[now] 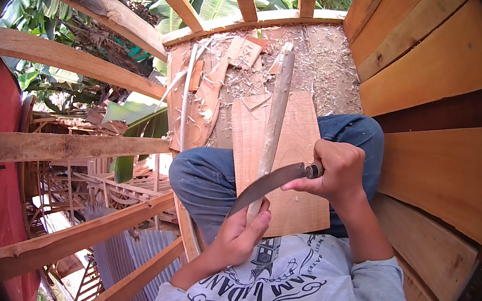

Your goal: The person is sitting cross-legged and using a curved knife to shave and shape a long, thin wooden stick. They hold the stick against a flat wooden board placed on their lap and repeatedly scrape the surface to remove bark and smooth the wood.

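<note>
My left hand (pixel 241 234) is closed around the near end of a long wooden stick (pixel 279 101), which points away from me. In my right hand (pixel 338 172) is the dark handle of a machete (pixel 270 183). Its broad curved blade lies across the stick just ahead of my left fingers, with the tip toward the left; whether the edge bites into the wood I cannot tell. The stick is pale near my hand and at its far tip, with greyish bark between. Beneath it, a flat board (pixel 299 211) rests across my lap.
Wood shavings (pixel 339 66) and scraps (pixel 243 52) litter the plank floor ahead. A thin pale strip (pixel 188 91) lies on the left. Open wooden rails (pixel 69 149) run along the left side, with a drop beyond. A plank wall (pixel 440 179) stands close on my right.
</note>
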